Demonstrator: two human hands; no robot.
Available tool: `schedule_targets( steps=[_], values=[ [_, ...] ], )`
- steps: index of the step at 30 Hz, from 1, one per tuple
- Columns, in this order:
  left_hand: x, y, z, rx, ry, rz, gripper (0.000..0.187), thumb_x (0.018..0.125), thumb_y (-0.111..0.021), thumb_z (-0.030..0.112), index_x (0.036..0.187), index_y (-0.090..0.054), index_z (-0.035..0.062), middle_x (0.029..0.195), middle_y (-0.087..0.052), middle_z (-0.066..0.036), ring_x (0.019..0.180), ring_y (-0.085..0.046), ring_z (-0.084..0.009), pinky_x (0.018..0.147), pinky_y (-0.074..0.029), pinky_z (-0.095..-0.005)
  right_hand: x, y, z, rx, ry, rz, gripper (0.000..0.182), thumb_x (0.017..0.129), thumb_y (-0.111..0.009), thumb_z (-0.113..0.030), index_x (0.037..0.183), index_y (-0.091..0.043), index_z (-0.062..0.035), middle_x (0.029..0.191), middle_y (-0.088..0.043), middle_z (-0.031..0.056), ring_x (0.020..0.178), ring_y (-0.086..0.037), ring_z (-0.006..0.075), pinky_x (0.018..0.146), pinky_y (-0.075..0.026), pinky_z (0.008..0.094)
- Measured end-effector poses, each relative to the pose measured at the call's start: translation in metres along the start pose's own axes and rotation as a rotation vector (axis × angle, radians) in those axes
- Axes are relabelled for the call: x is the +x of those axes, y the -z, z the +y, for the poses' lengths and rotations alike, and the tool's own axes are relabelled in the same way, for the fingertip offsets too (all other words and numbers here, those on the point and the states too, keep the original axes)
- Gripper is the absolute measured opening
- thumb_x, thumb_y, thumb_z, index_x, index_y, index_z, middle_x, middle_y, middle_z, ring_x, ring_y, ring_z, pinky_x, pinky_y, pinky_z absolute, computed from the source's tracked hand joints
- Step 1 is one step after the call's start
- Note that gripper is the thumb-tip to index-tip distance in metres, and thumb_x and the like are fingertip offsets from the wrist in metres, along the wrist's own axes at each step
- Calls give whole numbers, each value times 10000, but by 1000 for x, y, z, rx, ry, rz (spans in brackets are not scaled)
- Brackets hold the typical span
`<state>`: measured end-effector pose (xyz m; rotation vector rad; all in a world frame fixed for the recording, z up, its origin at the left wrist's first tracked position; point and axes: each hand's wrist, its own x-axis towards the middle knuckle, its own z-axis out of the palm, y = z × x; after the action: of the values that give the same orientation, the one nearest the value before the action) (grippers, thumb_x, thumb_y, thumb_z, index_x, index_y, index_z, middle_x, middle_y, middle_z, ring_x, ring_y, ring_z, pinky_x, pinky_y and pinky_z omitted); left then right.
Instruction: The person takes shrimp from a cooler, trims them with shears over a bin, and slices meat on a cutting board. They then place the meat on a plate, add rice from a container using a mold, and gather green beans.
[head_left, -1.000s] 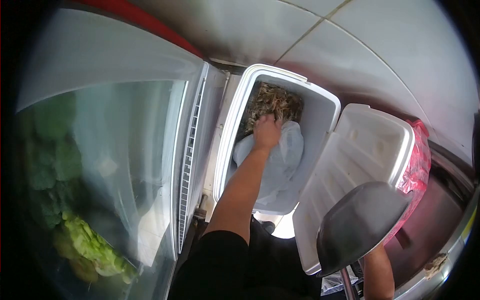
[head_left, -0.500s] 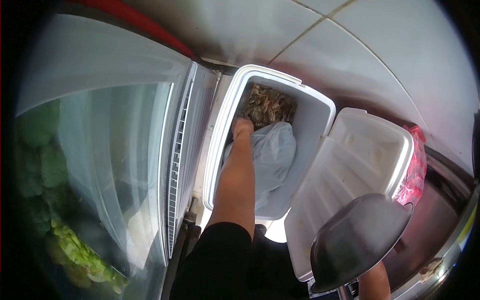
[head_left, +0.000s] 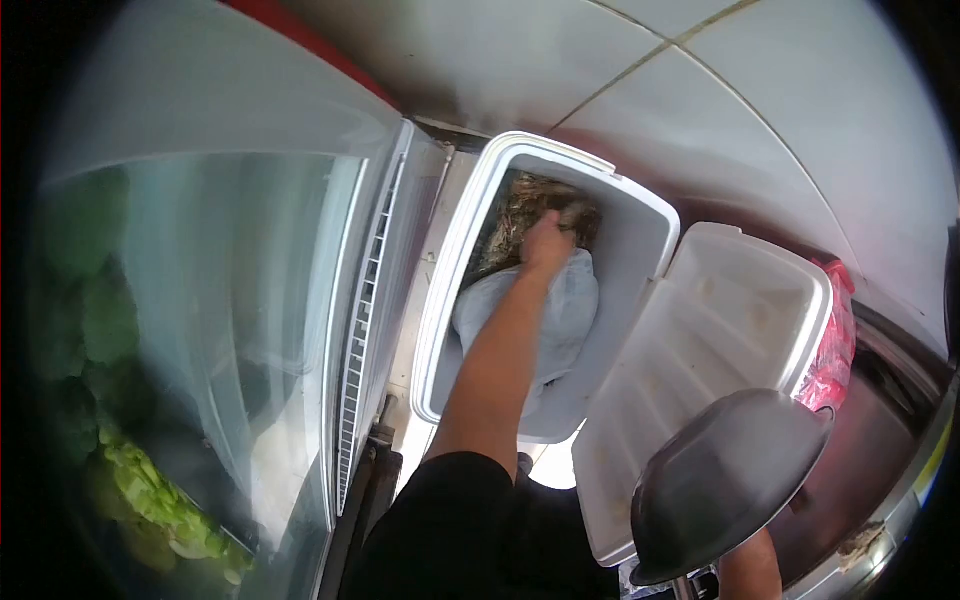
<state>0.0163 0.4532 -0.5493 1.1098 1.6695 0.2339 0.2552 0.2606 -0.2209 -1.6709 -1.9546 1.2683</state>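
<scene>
My left hand (head_left: 548,243) reaches into an open white cooler box (head_left: 648,215). Its fingers are closed on a brown clump at the top of a pile of what looks like raw shrimp (head_left: 520,215). A pale plastic bag (head_left: 568,310) lies below the pile, partly under my wrist and forearm. At the lower right, my right hand (head_left: 752,568) is behind a dark, shiny metal bowl (head_left: 735,480) and holds it tilted; the bowl hides the fingers.
The cooler's lid (head_left: 690,335) leans open on the right, partly behind the bowl. A glass-fronted display fridge (head_left: 250,300) with green vegetables stands on the left. A pink plastic bag (head_left: 833,335) sits beyond the lid. The tiled wall (head_left: 780,90) closes off the back.
My left hand has moved right, from the cooler's left side beside the bag to the upper middle of the brown pile. The bag has shifted and spreads further left. The bowl stays nearly in place.
</scene>
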Motion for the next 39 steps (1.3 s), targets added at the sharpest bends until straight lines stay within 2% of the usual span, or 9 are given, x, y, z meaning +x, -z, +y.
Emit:
schedule_targets(
  steps=[4, 8, 12, 15, 18, 26, 30, 36, 39],
  values=[
    [-23, -12, 24, 105, -166, 174, 347, 823, -653, 177, 1113, -530, 32, 1082, -628, -247, 1015, -622, -426, 898, -486, -525, 1, 0, 0, -1, 6, -1, 516, 710, -697, -523, 974, -590, -93, 1188, -618, 195, 1148, -549, 365, 1031, -291, 544],
    [-36, 11, 16, 46, -61, 242, 333, 834, -634, 174, 1106, -493, 44, 1063, -623, -269, 1023, -625, -414, 879, -495, -510, 0, 1, -1, 0, 7, -6, 519, 709, -692, -531, 970, -593, -93, 1192, -616, 197, 1155, -544, 370, 1039, -279, 551],
    [-34, 54, -23, 183, 244, 76, 431, 837, -610, 170, 1220, -505, 0, 1118, -643, -294, 1076, -619, -424, 919, -492, -506, -1, 0, 0, 1, 5, -3, 522, 709, -688, -538, 967, -596, -94, 1195, -613, 198, 1163, -538, 374, 1047, -266, 558],
    [-12, 39, -74, 328, 253, 63, 389, 880, -581, 166, 1242, -506, 46, 1182, -645, -221, 1161, -598, -378, 963, -496, -465, -1, -2, 2, -1, 5, -2, 524, 709, -685, -544, 964, -597, -95, 1198, -612, 200, 1168, -534, 378, 1053, -256, 563],
    [13, 14, -102, 443, 77, 119, 355, 905, -534, 139, 1240, -533, 25, 1233, -626, -216, 1183, -591, -367, 993, -484, -451, -1, -3, 3, 0, -5, -4, 527, 708, -681, -550, 961, -599, -95, 1200, -610, 201, 1173, -530, 381, 1059, -247, 568],
    [48, -4, -128, 394, 249, -119, 369, 889, -525, 159, 1214, -579, -7, 1310, -583, -236, 1241, -558, -360, 1036, -463, -420, -3, -3, 4, -1, -28, -6, 534, 707, -673, -565, 954, -605, -97, 1207, -606, 204, 1187, -520, 391, 1075, -221, 582],
    [22, 31, -78, 410, 251, -284, 384, 870, -534, 154, 1231, -582, 33, 1263, -614, -236, 1236, -560, -363, 1023, -470, -412, -1, -4, 4, 0, -35, -3, 538, 707, -668, -573, 951, -607, -97, 1211, -604, 206, 1194, -514, 395, 1083, -208, 589],
    [-27, 56, -19, 444, 227, -147, 385, 853, -597, 202, 1210, -617, 60, 1237, -630, -222, 1201, -578, -375, 1003, -472, -439, 0, -1, 6, 4, -28, 4, 544, 706, -662, -585, 945, -611, -98, 1216, -601, 208, 1205, -506, 402, 1095, -189, 599],
    [-30, 53, -8, 391, -12, 72, 383, 815, -678, 272, 1102, -652, 19, 1340, -552, -233, 1206, -563, -375, 998, -470, -450, 0, 0, 7, 3, -25, 4, 547, 706, -658, -590, 942, -613, -99, 1218, -599, 209, 1210, -502, 406, 1101, -180, 604]
  ],
)
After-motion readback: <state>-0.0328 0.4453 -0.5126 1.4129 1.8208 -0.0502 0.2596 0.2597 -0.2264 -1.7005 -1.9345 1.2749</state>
